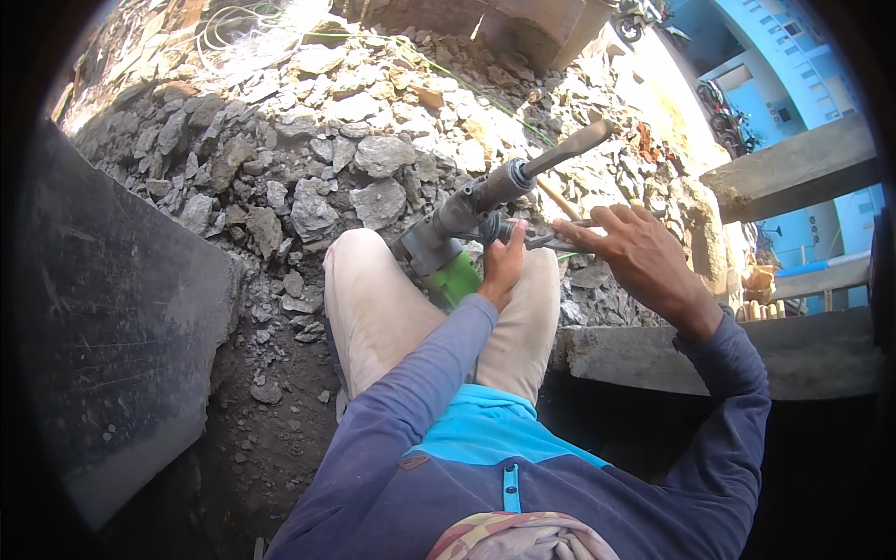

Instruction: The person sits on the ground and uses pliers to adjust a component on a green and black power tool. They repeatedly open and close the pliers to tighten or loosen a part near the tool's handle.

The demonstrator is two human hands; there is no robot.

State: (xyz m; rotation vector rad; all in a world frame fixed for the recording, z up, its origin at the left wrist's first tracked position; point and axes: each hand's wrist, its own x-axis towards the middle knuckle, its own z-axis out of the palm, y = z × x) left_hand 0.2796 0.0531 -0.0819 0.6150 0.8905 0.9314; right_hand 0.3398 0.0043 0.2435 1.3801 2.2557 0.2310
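A demolition hammer (439, 233) with a grey metal body and a green housing (455, 278) leans between my knees. Its flat chisel bit (571, 149) points up and to the right. My left hand (504, 271) is closed round a dark fitting on the hammer's side, just below the bit holder. Over my right knee, my right hand (644, 252) grips a dark metal tool that looks like pliers (583, 247). The tool's narrow end reaches that fitting, close to my left fingertips; whether it touches is hard to tell.
Broken stone rubble (373, 177) spreads in front of me. A dark slab (131, 308) rises at the left, and a concrete beam (747, 359) lies at the right. Green cable (467, 86) crosses the rubble. Parked motorcycles (723, 121) and a blue building (793, 75) are beyond.
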